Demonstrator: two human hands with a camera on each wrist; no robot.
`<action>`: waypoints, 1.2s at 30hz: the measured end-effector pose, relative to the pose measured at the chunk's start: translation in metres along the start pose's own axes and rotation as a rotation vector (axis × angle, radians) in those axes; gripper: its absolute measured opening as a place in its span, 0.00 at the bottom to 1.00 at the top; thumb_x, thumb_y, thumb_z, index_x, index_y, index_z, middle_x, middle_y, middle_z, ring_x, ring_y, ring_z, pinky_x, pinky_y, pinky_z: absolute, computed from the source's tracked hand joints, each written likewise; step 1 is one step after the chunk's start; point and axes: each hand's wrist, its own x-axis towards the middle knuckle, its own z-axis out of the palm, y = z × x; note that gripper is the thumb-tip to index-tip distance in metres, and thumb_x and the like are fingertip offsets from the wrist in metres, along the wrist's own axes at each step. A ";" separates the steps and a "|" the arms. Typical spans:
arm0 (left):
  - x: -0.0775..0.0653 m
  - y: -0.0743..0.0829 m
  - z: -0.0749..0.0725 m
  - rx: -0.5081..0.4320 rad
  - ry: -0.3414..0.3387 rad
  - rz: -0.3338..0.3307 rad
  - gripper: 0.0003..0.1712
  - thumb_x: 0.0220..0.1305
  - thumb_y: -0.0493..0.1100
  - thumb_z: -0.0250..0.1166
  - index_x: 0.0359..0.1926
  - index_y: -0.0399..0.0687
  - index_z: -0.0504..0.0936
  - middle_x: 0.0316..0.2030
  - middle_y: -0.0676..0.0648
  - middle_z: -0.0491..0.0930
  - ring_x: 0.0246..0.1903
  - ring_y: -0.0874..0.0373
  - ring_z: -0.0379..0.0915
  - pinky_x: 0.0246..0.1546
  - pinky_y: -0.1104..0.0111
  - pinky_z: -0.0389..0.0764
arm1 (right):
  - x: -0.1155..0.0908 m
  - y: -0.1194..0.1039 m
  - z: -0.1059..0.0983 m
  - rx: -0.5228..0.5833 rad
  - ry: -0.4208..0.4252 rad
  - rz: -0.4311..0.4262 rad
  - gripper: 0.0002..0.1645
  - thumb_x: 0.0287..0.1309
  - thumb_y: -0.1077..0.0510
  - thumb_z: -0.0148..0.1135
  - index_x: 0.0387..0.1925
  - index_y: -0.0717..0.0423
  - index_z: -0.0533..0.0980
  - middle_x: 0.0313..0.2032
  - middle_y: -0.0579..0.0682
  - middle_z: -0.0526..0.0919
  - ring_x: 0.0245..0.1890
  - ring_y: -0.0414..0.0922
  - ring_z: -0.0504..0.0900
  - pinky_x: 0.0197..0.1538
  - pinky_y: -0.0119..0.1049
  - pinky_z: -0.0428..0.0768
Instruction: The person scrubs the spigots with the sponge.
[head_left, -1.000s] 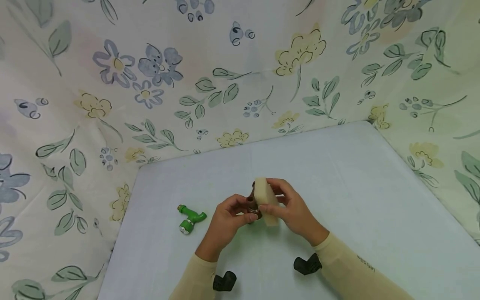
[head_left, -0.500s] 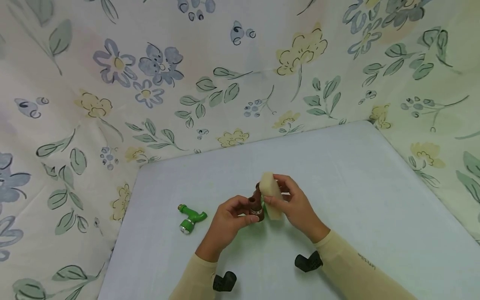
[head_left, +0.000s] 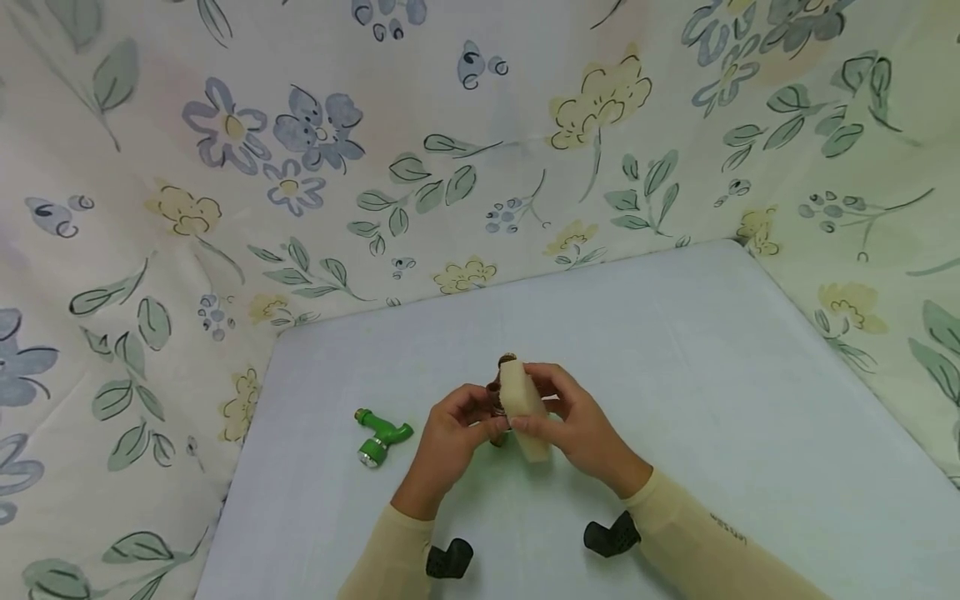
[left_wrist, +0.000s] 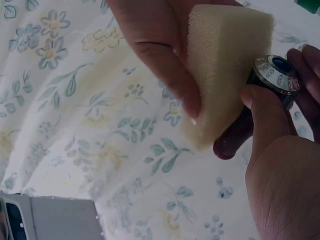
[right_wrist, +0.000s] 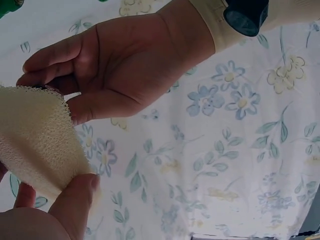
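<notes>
Left sleeve: cream, close-fitting, hemmed at the wrist behind the fingers
Right sleeve: matching cream; small dark lettering farther back from the fingers than the hem
Wrist cameras: black, stubby, elbow-bent, behind the fingers

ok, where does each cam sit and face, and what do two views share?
Head: on the head, looking forward and down at the white table; left hand, right hand, sleeves show.
Left wrist: on that wrist, facing the brown tap; both hands show, floral cloth behind.
Right wrist: on that wrist, facing the sponge; both hands and left sleeve show.
Shared by both wrist views: sponge, both hands, floral cloth.
</notes>
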 end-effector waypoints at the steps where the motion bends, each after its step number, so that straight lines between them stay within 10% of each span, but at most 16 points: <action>1: 0.000 0.004 0.001 0.005 0.004 0.004 0.13 0.57 0.33 0.70 0.42 0.42 0.79 0.45 0.43 0.78 0.40 0.46 0.75 0.36 0.63 0.80 | 0.000 -0.002 0.000 0.007 -0.008 -0.009 0.35 0.57 0.61 0.68 0.64 0.53 0.65 0.54 0.51 0.72 0.53 0.54 0.70 0.53 0.48 0.74; 19: 0.000 -0.013 0.002 -0.163 0.097 0.020 0.20 0.61 0.36 0.67 0.55 0.43 0.76 0.52 0.40 0.75 0.48 0.45 0.76 0.44 0.63 0.79 | -0.007 0.037 0.002 -0.017 -0.019 0.003 0.36 0.57 0.54 0.69 0.64 0.40 0.66 0.53 0.46 0.74 0.52 0.50 0.71 0.51 0.47 0.75; 36: -0.003 -0.011 -0.001 -0.071 0.083 0.076 0.22 0.53 0.39 0.73 0.51 0.49 0.82 0.45 0.42 0.80 0.46 0.45 0.75 0.40 0.60 0.81 | -0.001 0.033 0.000 0.027 -0.017 0.085 0.29 0.61 0.54 0.65 0.63 0.42 0.68 0.50 0.52 0.76 0.50 0.52 0.73 0.49 0.46 0.77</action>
